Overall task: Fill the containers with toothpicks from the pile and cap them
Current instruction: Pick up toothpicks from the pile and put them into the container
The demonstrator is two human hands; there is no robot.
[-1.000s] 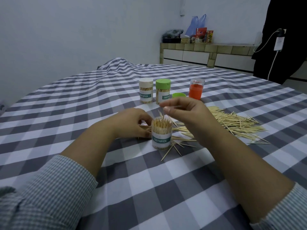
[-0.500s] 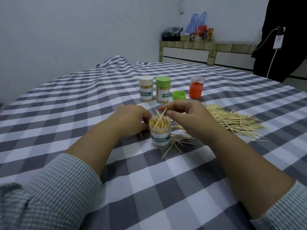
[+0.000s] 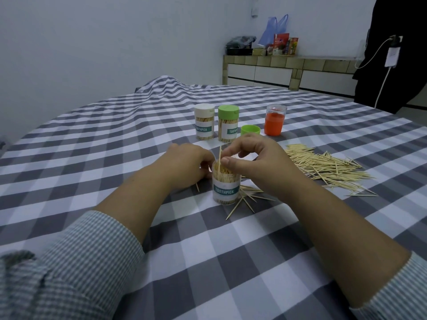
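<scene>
Right hand (image 3: 258, 162) is pinching one toothpick (image 3: 219, 155) between thumb and index finger, held upright with its lower end down among the sticks in the open jar (image 3: 226, 184); the tip itself is lost in the bundle. Left hand (image 3: 187, 163) is curled against the jar's left side, but its fingers are tucked behind the jar, so I can't really tell how tight that grip is. A few loose toothpicks (image 3: 242, 199) lie around the jar's base, partly under the right wrist. The big pile (image 3: 323, 168) sits right of the jar. Behind the jar: a white-capped jar (image 3: 204, 125), a green-capped jar (image 3: 228, 127), a loose green cap (image 3: 250, 130), and an orange container (image 3: 275, 123), all on the checked cloth (image 3: 208, 262).
</scene>
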